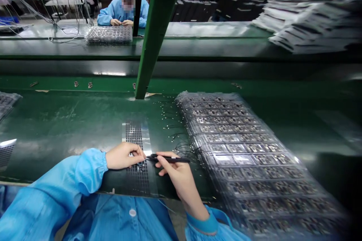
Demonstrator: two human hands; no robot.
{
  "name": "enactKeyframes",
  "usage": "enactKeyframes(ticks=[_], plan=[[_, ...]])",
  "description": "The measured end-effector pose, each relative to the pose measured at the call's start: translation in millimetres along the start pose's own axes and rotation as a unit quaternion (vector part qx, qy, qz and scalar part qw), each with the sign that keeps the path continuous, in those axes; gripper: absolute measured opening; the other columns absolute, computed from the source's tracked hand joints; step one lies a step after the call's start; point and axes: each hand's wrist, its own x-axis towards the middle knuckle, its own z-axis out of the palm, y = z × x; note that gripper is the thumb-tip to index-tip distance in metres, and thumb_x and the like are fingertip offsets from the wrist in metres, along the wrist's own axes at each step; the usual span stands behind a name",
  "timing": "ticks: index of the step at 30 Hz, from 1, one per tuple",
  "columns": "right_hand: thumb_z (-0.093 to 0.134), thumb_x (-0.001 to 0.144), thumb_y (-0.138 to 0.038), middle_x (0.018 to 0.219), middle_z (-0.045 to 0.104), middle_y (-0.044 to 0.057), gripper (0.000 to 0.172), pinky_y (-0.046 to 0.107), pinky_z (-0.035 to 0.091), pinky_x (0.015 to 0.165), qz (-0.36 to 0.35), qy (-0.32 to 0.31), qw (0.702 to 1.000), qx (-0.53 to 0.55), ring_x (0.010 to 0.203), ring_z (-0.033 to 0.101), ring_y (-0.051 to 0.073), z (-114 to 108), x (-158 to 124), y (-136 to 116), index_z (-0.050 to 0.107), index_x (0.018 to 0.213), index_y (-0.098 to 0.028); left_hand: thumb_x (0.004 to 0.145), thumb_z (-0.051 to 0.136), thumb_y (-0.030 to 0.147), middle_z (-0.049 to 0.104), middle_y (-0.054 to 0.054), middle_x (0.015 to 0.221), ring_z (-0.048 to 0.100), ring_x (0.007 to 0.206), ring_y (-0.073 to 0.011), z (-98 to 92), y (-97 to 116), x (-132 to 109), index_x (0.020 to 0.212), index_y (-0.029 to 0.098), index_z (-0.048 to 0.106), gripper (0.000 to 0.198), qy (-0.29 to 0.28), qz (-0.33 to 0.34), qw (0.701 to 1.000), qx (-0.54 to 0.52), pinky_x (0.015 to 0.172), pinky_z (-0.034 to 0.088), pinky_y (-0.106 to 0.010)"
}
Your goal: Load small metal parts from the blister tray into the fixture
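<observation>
Gridded film strip, one, lying flat on the green workbench, its rows of small dark cells running away from us. We cannot tell how many cells are finished and how many are left, as the hands cover part of the grid and the cells are too small to read.

Left hand, one: fingers curled and half closed over the strip; we cannot tell whether they grip anything. Right hand, one: closed in a pen grip on black tweezers, one pair, their tips reaching the left fingers above the strip.

Clear tray stack, one, just right of the strip: at least ten rows of pockets, nearly all showing small dark-and-metal parts; the far end blurs, so no exact count. Fine black wires, well over a dozen, loose between the strip and the stack.

Partly seen trays, two, well left of the strip at the bench edge. Far beyond the strip, across the bench: one co-worker in a blue gown and cap, one loaded tray, and blurred sheet piles, at least two.
</observation>
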Motion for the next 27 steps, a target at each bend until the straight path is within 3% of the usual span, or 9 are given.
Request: enactKeyframes(ticks=[6,13,27], plan=[[0.067,0.069,-0.059,0.064,0.064,0.006,0.045,0.021,0.05,0.038,0.001,-0.006,0.999,-0.048,0.053,0.061,0.015,1.4,-0.5,-1.6,0.062,0.075,-0.014,0.08,0.055,0.022,0.07,-0.005,0.094,0.062,0.069,-0.0109,-1.5,1.1,0.4,0.076,0.014,0.062,0.011,0.015,0.017,0.999,0.035,0.062,0.048,-0.02],[0.069,0.07,-0.054,0.063,0.064,0.004,0.04,0.022,0.048,0.036,-0.012,0.043,0.995,-0.084,0.058,0.065,0.021,7.9,-1.9,6.6,0.05,0.078,-0.019,0.08,0.056,0.021,0.07,-0.004,0.092,0.063,0.072,-0.012,0.7,1.1,-0.2,0.072,0.014,0.061,0.011,0.031,0.025,0.998,0.041,0.065,0.048,-0.021],[0.064,0.077,-0.05,0.065,0.067,0.006,0.032,0.027,0.052,0.042,-0.039,0.047,0.987,-0.147,0.057,0.067,0.022,7.4,-6.0,5.0,0.052,0.072,-0.021,0.08,0.056,0.02,0.069,-0.002,0.084,0.061,0.066,-0.0106,1.3,6.0,-0.7,0.081,0.013,0.065,0.011,0.036,-0.001,0.998,0.056,0.066,0.048,-0.021]])
